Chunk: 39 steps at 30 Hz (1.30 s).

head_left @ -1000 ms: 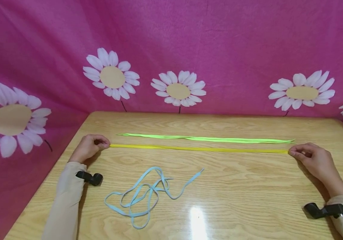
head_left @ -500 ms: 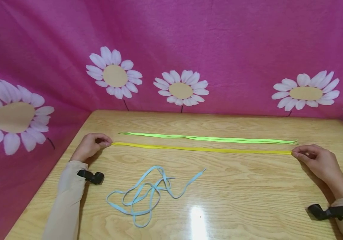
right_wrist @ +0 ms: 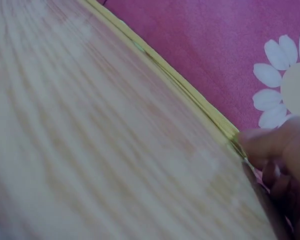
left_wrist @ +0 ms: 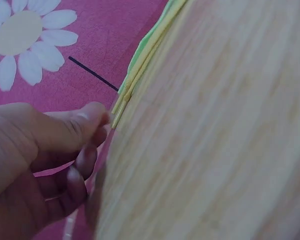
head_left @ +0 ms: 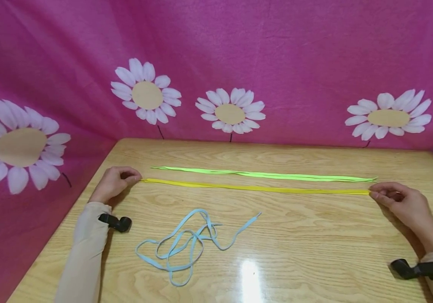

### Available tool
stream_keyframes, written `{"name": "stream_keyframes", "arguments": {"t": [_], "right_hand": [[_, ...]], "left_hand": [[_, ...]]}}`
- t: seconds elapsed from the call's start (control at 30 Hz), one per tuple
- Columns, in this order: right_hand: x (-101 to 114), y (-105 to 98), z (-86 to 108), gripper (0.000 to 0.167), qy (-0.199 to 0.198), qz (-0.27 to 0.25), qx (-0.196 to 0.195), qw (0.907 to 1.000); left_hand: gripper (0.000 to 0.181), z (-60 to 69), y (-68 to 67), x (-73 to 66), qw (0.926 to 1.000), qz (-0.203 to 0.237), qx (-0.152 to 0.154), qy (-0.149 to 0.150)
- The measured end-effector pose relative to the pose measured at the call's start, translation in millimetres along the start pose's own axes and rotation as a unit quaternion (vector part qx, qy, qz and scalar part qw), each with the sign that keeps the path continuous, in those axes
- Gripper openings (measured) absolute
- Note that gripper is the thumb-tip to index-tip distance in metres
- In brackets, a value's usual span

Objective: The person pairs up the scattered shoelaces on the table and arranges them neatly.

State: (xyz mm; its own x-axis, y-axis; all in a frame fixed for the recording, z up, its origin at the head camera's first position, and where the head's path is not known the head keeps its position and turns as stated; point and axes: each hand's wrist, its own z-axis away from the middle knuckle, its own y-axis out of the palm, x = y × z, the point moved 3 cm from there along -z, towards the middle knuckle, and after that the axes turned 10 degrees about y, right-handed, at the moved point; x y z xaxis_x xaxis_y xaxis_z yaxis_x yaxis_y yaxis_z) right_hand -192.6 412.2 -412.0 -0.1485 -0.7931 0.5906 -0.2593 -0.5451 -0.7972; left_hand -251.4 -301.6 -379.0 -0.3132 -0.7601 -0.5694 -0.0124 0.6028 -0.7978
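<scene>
A yellow shoelace (head_left: 258, 188), doubled lengthwise, lies stretched across the wooden table between the hands. My left hand (head_left: 114, 183) is at its left end; in the left wrist view its two tips show free beside the fingertips, and the left hand (left_wrist: 45, 150) appears to hold nothing, its fingers loosely bent. At the other end my right hand (head_left: 407, 206) pinches the folded end between thumb and finger; the right hand (right_wrist: 280, 155) partly hides that end in the right wrist view. Just behind lies a neon green shoelace (head_left: 277, 175), also doubled and nearly parallel to the yellow one.
A light blue shoelace (head_left: 191, 240) lies in loose tangled loops at the front of the wooden table (head_left: 315, 261). Behind and to the left hangs a magenta cloth (head_left: 296, 54) with white daisies. Black wrist cameras sit on both sleeves.
The head view has shifted slightly, so everything sits a little further right. The left fingertips have risen slightly off the yellow shoelace's tips. The right hand keeps its pinch.
</scene>
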Motion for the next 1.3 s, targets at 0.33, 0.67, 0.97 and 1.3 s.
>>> {"name": "stream_keyframes", "arguments": {"t": [0.33,0.67,0.97,1.3], "right_hand": [[-10,-4,0.3,0.009,0.114,-0.185,0.013,0.9761],[39,-19,11.5,0.008,0.071,-0.195,-0.151,0.9665],[169,39,56.4,0.023,-0.334,0.052,0.091,0.9368],[230,92,93.0,0.034,-0.365,0.072,0.273,0.8871]], "left_hand": [[0.020,-7.0,-10.5,-22.8,0.9982,-0.042,-0.021,0.036],[0.007,-10.8,4.1,-71.3,0.9889,-0.035,0.096,0.108],[0.009,0.5,49.8,-129.7,0.9365,0.002,0.330,0.117],[0.017,17.9,81.2,-163.3,0.9212,-0.038,0.348,0.169]]}}
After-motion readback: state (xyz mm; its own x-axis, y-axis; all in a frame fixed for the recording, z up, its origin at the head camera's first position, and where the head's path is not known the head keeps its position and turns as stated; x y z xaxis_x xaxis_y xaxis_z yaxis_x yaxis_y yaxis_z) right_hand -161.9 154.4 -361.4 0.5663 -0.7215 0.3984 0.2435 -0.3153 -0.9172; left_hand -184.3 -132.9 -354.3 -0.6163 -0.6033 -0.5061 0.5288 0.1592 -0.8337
